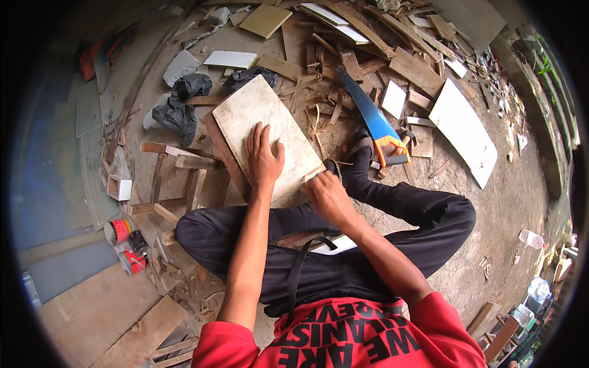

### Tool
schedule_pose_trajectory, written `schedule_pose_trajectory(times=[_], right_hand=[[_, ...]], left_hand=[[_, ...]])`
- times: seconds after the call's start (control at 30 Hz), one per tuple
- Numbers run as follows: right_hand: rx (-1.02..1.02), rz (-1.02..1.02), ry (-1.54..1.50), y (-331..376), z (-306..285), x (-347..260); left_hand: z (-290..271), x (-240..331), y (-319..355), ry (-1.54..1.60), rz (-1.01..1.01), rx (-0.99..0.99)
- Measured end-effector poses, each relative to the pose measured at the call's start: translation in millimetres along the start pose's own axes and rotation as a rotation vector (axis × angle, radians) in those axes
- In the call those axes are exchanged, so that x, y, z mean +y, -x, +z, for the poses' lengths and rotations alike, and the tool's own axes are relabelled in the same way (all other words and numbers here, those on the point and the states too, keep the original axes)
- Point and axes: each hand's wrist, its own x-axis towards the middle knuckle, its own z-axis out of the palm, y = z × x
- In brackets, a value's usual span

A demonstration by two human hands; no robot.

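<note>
Pale wood, board-shaped, worn and smudged on the upper face: the flat board [294, 156] sits in front of the person's crossed legs, at a slant, its far corner pointing away. A darker brown piece [224, 144] shows along its left edge, apparently beneath it.

Handling (judged): stiff, with little flex expected; moderate weight, manageable by one person. Face looks dry and matt, so slipping under a palm seems unlikely. Not fragile overall, though corners and cut edges may chip or splinter. Best hold: opposite long edges, or a palm pressed flat near the middle to steady it, fingertips clear of rough edges.

Position relative to grip: left grip [264, 156] lies on the upper face, toward the near half, fingers spread and thumb out; it presses rather than clasps. Right grip [330, 196] is at the near right corner, fingers curled in. A thin pale strip [315, 172] shows just beside those fingers, along the board's edge; cannot tell whether they pinch it, the edge, or anything else.

Nearby: blue-bladed saw [371, 116] lies beyond the right grip, well apart from it, orange-and-black handle nearest the person.
</note>
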Motion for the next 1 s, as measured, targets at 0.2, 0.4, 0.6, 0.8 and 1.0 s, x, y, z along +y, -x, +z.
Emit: schedule_pose_trajectory(times=[0.2,0.4,0.6,0.8,1.0], right_hand=[[-0.173,0.25,-0.461,20,-24,-8],[0.315,0.374,-0.101,-5,-5,28],[0.252,0.425,-0.08,-17,13,30],[0.285,0.242,0.111,-27,17,24],[-0.099,0.068,0.12,-6,10,-34]], left_hand=[[0,1,0,0.002,0.0,0.012],[1,-2,1,-0.013,0.001,0.015],[1,1,0,-0.002,0.0,0.017],[3,0,1,-0.026,-0.004,0.014],[3,0,0,-0.019,0.004,0.013]])
